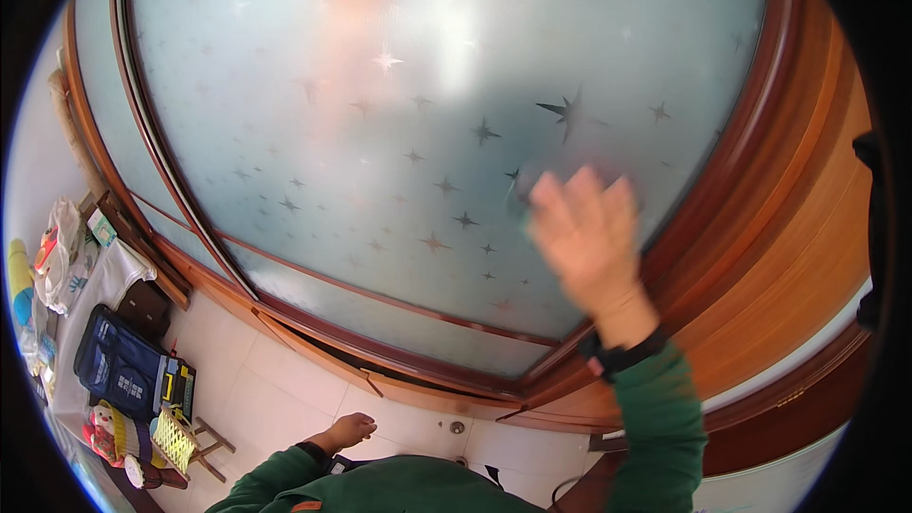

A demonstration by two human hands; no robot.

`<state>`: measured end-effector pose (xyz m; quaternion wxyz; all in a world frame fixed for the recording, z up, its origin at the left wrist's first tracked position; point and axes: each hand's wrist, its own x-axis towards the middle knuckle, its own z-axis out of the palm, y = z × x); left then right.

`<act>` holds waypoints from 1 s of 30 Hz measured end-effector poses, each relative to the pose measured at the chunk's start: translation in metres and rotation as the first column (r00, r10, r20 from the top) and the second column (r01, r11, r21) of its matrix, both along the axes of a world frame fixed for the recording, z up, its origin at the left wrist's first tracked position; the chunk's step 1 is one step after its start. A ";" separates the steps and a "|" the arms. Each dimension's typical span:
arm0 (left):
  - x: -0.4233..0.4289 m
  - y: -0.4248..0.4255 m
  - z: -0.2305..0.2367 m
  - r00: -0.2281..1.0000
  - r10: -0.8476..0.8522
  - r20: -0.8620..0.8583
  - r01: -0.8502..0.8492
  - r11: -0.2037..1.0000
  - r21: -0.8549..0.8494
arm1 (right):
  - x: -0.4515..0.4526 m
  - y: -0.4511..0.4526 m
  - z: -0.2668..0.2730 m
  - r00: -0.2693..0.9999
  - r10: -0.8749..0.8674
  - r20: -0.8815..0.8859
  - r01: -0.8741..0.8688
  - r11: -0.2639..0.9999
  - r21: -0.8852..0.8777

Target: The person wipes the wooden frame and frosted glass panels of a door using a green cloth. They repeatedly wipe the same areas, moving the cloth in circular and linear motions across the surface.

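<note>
A large frosted glass panel (399,178) with a pattern of stars fills most of the view, set in a dark reddish-brown frame. Over its lower right part my right hand (588,235) is raised, palm towards the glass and fingers extended. That hand is blurred by motion. A faint greenish edge shows beside it, but whether something lies under the palm is hidden. Low at my side, above the floor, hangs my left hand (349,432) with its fingers curled and nothing visible in them. Both sleeves are green, with a dark band at each wrist.
A second glass panel (100,114) stands to the left, wood panelling (769,256) to the right. On the tiled floor (242,363) are a dark blue bag (121,363), a small folding stool (189,438) and a stuffed toy (107,427). A round floor drain (457,427) lies before me.
</note>
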<state>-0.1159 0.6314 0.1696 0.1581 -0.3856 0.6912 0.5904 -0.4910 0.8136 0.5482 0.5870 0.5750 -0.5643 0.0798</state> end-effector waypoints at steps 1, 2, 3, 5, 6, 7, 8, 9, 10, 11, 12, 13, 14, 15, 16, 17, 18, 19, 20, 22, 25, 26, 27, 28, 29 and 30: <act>0.000 0.001 0.000 0.999 0.009 0.038 -0.010 1.000 0.012 | -0.008 0.009 0.041 0.987 -0.163 -0.005 0.162 0.984 -0.069; -0.001 0.003 0.000 1.000 0.002 0.022 -0.003 1.000 0.017 | -0.014 0.014 0.078 0.951 -0.310 -0.006 0.304 0.935 -0.184; -0.002 0.004 -0.001 1.000 0.005 0.019 -0.006 1.000 0.025 | -0.020 0.017 0.113 0.925 -0.374 -0.067 0.334 0.884 -0.328; -0.007 0.007 -0.005 1.000 -0.005 -0.001 0.005 0.999 0.037 | -0.024 0.024 0.155 0.928 -0.361 -0.094 0.276 0.835 -0.476; -0.010 0.008 -0.007 1.000 -0.017 -0.020 0.018 0.999 0.039 | -0.027 0.024 0.159 0.925 -0.366 -0.102 0.267 0.816 -0.512; -0.013 0.009 -0.010 0.999 -0.035 -0.039 0.037 0.998 0.041 | -0.027 0.023 0.157 0.940 -0.337 -0.046 0.264 0.810 -0.523; -0.016 0.009 -0.012 0.998 -0.044 -0.038 0.045 0.999 0.028 | -0.025 0.021 0.145 0.936 -0.350 -0.027 0.286 0.804 -0.521; -0.018 0.009 -0.013 0.998 -0.058 -0.037 0.059 0.998 0.015 | -0.024 0.018 0.129 0.941 -0.334 0.060 0.317 0.805 -0.501; -0.020 0.008 -0.014 0.997 -0.072 -0.035 0.072 0.997 -0.001 | -0.024 0.013 0.108 0.943 -0.326 0.063 0.313 0.807 -0.500; -0.022 0.006 -0.014 0.997 -0.072 -0.040 0.071 0.997 -0.020 | -0.023 0.009 0.084 0.958 -0.278 0.077 0.279 0.827 -0.488; -0.023 0.005 -0.014 0.997 -0.070 -0.044 0.068 0.997 -0.038 | -0.020 0.007 0.058 0.969 -0.239 0.063 0.240 0.848 -0.473; -0.024 0.003 -0.013 0.998 -0.063 -0.028 0.061 0.996 -0.061 | -0.016 0.009 0.031 0.982 -0.182 0.051 0.186 0.877 -0.443; -0.025 0.002 -0.012 0.996 -0.071 -0.049 0.068 0.995 -0.068 | -0.012 0.008 0.000 0.975 -0.076 0.208 0.166 0.873 -0.458; -0.025 0.000 -0.011 0.996 -0.074 -0.049 0.070 0.995 -0.077 | -0.009 0.012 -0.029 0.977 -0.095 0.190 0.163 0.909 -0.384; -0.026 -0.001 -0.010 0.996 -0.074 -0.046 0.070 0.993 -0.095 | -0.004 0.012 -0.062 0.937 0.025 0.349 0.130 0.901 -0.413; -0.026 -0.003 -0.009 0.996 -0.071 -0.047 0.067 0.993 -0.099 | -0.001 0.023 -0.091 0.934 -0.021 0.358 0.127 0.953 -0.275; -0.026 -0.004 -0.008 0.997 -0.068 -0.044 0.063 0.992 -0.111 | 0.002 0.026 -0.119 0.906 -0.014 0.423 0.118 0.968 -0.221; -0.026 -0.006 -0.007 0.997 -0.071 -0.035 0.066 0.991 -0.112 | 0.004 0.035 -0.143 0.905 -0.056 0.421 0.106 0.990 -0.097; -0.025 -0.007 -0.006 0.998 -0.057 -0.034 0.053 0.991 -0.120 | 0.005 0.042 -0.165 0.883 -0.086 0.461 0.094 0.996 0.005; -0.022 -0.009 -0.005 0.999 -0.041 -0.008 0.040 0.992 -0.116 | 0.006 0.050 -0.200 0.864 -0.068 0.498 0.033 0.996 0.077; -0.015 -0.008 -0.002 1.000 -0.013 0.004 0.013 0.989 -0.147 | 0.007 0.058 -0.239 0.850 -0.062 0.523 -0.036 0.984 0.175; -0.012 -0.006 -0.001 1.000 0.002 -0.015 -0.004 0.991 -0.133 | 0.008 0.060 -0.248 0.847 -0.074 0.526 -0.037 0.980 0.197; -0.008 -0.004 0.001 1.000 0.025 -0.017 -0.027 0.990 -0.135 | 0.009 0.060 -0.255 0.839 -0.076 0.539 -0.040 0.979 0.201; -0.004 -0.002 0.003 0.999 0.038 -0.006 -0.038 0.991 -0.129 | 0.010 0.058 -0.259 0.832 -0.063 0.551 -0.050 0.981 0.189; 0.001 0.001 0.005 0.999 0.048 -0.001 -0.048 0.989 -0.143 | 0.011 0.058 -0.261 0.821 -0.069 0.566 -0.050 0.980 0.193; 0.006 0.003 0.008 0.999 0.048 0.014 -0.046 0.988 -0.149 | 0.011 0.056 -0.259 0.813 -0.060 0.579 -0.055 0.982 0.179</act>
